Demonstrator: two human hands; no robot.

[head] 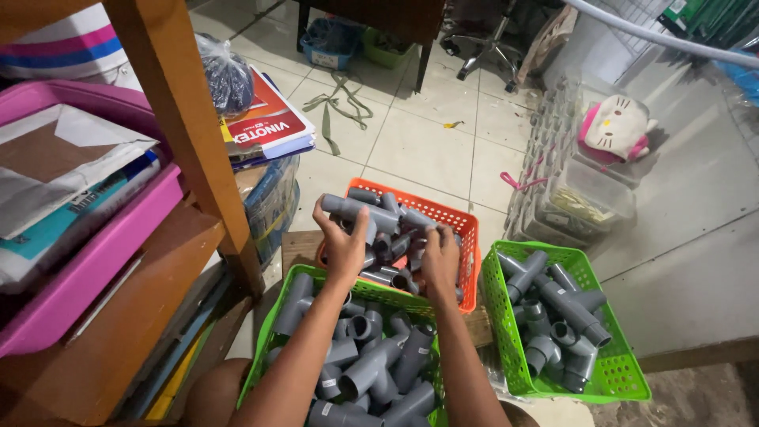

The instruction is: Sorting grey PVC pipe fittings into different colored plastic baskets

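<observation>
Both your hands are up over the orange basket [466,229] of grey pipe fittings.

Your left hand [341,241] has its fingers clamped on a grey fitting [360,209], lifted above the pile; your right hand [439,265] reaches palm-down into the fittings, fingers curled, can't tell on what.
</observation>
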